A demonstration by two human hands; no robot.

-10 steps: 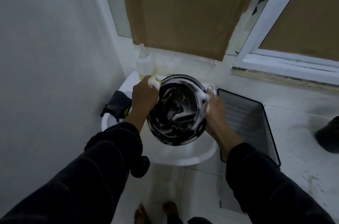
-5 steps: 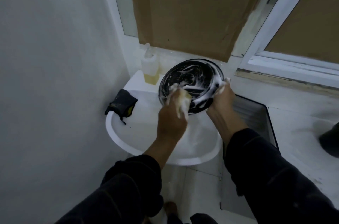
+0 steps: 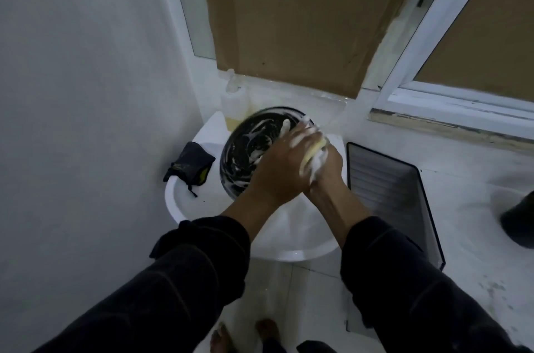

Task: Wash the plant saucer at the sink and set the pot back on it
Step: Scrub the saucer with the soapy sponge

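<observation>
Black round plastic saucer [image 3: 248, 150], soapy, tilted over the white sink [image 3: 289, 240].
Left hand [image 3: 277, 170] grips a yellow foamy sponge [image 3: 313, 149]; right hand [image 3: 326, 170] grasps the saucer's rim.

Saucer [image 3: 248, 150]: right half hidden behind left hand [image 3: 284, 167]; rim blurred at top.
Right hand [image 3: 328, 167]: mostly covered by left hand and foam; grip on saucer edge can't be made out.
Sponge [image 3: 315, 149]: only a yellow sliver visible, rest under foam.
Soap bottle [image 3: 234, 105]: lower right behind saucer, pale, blurred.
Dark object [image 3: 520, 221]: cut off at right edge, unidentifiable.
Feet [image 3: 245, 335]: cropped by bottom edge.
</observation>
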